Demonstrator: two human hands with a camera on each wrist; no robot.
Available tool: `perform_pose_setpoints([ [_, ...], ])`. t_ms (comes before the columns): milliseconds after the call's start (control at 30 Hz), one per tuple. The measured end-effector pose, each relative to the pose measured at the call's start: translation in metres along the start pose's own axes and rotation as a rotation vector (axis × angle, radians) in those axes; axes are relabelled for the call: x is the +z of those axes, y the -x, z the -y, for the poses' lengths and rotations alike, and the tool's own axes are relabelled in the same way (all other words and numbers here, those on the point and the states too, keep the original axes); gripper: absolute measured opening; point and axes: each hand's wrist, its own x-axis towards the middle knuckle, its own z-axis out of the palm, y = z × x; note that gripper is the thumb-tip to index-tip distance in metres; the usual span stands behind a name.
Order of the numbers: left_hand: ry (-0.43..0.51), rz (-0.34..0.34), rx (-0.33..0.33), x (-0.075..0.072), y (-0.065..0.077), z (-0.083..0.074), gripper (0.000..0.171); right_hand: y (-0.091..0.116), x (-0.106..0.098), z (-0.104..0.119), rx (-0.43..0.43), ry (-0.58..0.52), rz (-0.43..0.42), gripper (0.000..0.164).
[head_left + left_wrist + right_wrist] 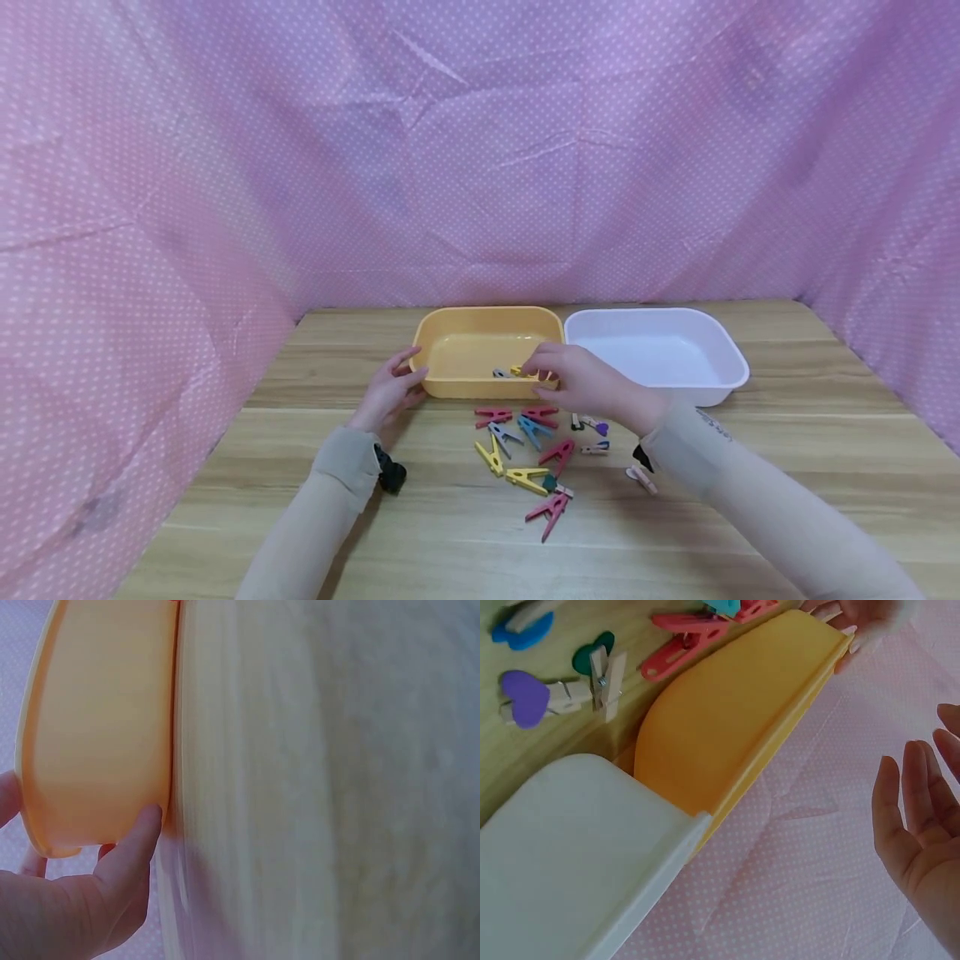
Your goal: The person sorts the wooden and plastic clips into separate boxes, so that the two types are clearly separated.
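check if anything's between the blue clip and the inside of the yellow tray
Yes: a red clip lies just beyond the blue clip, then the front wall of the yellow tray rises. The right grip is also over the tray's right end.

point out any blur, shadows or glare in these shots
Left wrist: the table is blurred, its grain smeared, while the left hand looks clearer; head: a dark shadow falls on the table beside the left sleeve, and a faint shine shows in the orange tray; right wrist: the purple heart clip reads fairly clearly.
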Motion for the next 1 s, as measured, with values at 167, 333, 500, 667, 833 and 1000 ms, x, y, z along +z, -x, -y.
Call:
perform_pose_setpoints([
  [167, 0.000, -0.008, -0.008, 0.001, 0.001, 0.000, 0.054, 0.008, 0.004, -0.001, -0.051, 0.050, 0.025, 0.021],
  [333, -0.005, -0.011, -0.006, 0.001, 0.000, 0.000, 0.054, 0.016, 0.008, -0.003, -0.016, 0.071, 0.067, 0.023],
  [500, -0.002, -0.013, -0.013, 0.001, 0.000, 0.000, 0.054, 0.026, 0.013, -0.006, -0.005, 0.062, 0.083, 0.024],
  [667, 0.009, -0.008, -0.019, 0.000, -0.001, 0.000, 0.054, 0.034, 0.016, -0.009, 0.016, 0.051, 0.111, 0.027],
  [833, 0.008, -0.005, -0.015, 0.000, -0.001, -0.001, 0.054, 0.042, 0.022, -0.014, 0.037, 0.046, 0.141, 0.032],
  [1000, 0.008, -0.010, -0.016, 0.000, -0.001, 0.000, 0.054, 0.049, 0.030, -0.019, 0.023, 0.034, 0.152, 0.031],
])
